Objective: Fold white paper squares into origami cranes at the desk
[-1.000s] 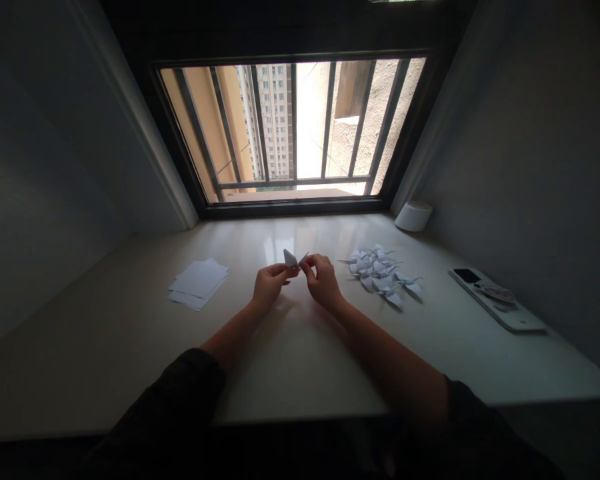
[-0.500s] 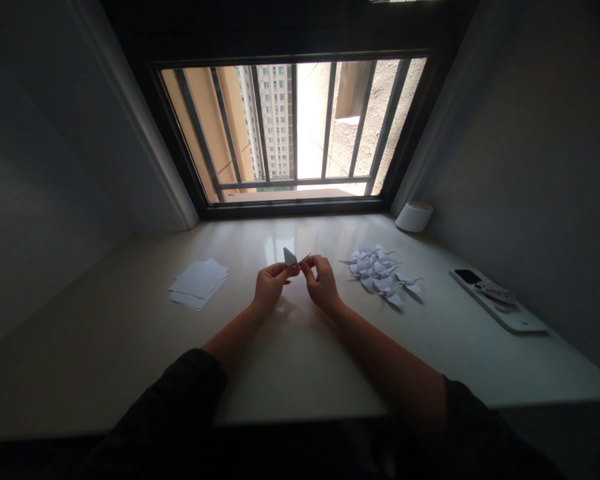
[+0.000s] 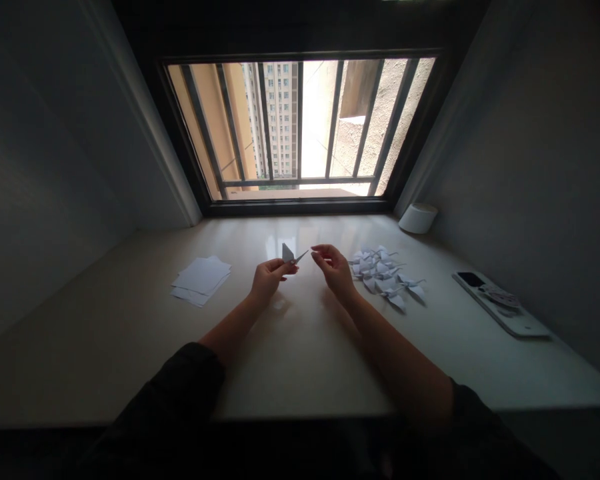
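The left hand (image 3: pixel 267 279) pinched a small folded paper (image 3: pixel 288 253) between its fingers, holding it up over the middle of the tabletop (image 3: pixel 290 360), with a thin point sticking out to the right. The right hand (image 3: pixel 334 268) was just beside that point, its fingers curled loosely and grasping nothing. Left of the hands lay a loose stack of white sheets (image 3: pixel 201 280); to the right, a pile of folded paper birds (image 3: pixel 380 270). Farther right was a phone (image 3: pixel 515 317), and a white container (image 3: pixel 417 219) stood at the far right.
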`<state>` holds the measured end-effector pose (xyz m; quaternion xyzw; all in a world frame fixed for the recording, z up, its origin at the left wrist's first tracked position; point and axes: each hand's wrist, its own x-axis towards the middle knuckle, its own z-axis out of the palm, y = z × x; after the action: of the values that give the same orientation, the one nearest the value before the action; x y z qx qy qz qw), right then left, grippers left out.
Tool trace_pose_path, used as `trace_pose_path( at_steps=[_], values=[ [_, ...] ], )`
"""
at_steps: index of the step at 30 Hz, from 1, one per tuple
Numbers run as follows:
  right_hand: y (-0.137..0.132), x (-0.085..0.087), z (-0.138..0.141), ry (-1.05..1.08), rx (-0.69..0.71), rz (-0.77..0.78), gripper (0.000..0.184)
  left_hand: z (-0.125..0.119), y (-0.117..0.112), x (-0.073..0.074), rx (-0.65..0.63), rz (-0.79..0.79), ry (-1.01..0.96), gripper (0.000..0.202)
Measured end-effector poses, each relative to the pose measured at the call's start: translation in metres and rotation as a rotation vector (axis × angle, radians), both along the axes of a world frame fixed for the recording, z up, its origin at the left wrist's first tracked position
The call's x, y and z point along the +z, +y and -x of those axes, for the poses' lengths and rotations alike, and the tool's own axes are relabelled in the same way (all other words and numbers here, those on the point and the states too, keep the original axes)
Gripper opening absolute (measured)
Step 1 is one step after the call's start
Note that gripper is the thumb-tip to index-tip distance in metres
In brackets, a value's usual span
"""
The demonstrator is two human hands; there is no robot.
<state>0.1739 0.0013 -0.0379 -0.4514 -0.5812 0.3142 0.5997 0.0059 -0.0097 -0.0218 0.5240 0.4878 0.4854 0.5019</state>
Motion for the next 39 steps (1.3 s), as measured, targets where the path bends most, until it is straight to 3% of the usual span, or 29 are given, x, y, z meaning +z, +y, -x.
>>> trace_pose_path(
  at_steps=[4,9,29,39],
  values=[
    [-0.002,0.008,-0.007,-0.137,0.032,-0.124,0.029,-0.001,0.0,-0.002,-0.005,-0.055,0.058,0.032],
    [-0.004,0.013,-0.012,-0.299,0.029,-0.223,0.019,-0.002,0.0,-0.004,-0.011,-0.093,0.105,0.032],
    [-0.004,0.016,-0.014,-0.421,0.006,-0.223,0.008,0.003,0.005,-0.013,-0.041,-0.211,0.183,0.026],
    [-0.008,0.018,-0.014,-0.485,-0.038,-0.252,0.008,0.001,0.001,-0.005,-0.106,-0.085,0.092,0.032]
  ],
)
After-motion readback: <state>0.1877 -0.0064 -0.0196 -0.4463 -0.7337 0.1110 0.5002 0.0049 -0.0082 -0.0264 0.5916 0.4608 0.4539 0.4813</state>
